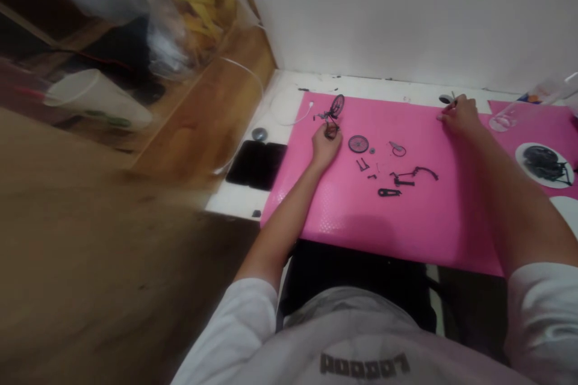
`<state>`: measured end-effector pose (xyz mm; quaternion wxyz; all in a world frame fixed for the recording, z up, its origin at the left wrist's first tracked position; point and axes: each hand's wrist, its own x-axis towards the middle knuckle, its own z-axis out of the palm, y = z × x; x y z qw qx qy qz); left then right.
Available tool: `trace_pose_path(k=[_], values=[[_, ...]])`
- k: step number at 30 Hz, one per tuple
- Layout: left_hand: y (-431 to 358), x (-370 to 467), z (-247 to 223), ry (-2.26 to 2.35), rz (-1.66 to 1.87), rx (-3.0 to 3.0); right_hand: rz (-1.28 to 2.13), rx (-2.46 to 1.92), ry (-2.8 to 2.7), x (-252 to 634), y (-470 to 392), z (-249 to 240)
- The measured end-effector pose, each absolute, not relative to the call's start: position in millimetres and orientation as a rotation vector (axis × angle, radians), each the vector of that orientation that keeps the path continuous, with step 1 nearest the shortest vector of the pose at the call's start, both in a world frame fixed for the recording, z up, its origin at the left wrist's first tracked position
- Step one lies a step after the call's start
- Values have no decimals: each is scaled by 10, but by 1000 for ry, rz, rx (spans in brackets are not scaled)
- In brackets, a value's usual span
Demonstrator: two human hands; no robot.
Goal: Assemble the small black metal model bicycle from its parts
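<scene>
At the left part of the pink mat, my left hand is closed round the lower part of a small dark bicycle model, whose wheel and handlebar stick out beyond the fingers. My right hand is at the mat's far edge, fingers pinched on a thin, small tool, too small to name. Between the hands lie a loose spoked wheel, a tiny round part, a grey part with a ring, a curved black piece and a black chain-guard-like piece.
A white plate with dark parts sits at the right, near a clear plastic cup. A black flat object and a small round metal item lie left of the mat. Behind stands a pale wall.
</scene>
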<state>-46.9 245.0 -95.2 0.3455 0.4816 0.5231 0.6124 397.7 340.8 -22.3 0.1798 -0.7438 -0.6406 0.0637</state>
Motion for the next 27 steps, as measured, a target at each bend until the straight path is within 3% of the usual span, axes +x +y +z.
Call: trace_pose_path(k=[15,27], values=[[2430,-477,-974,1375,1571,1278,344,-2213,-1829,3832,3536,55],[2457,-501,-961,1385,1580,1274,353,-1938,-1637,3901,3621,-178]])
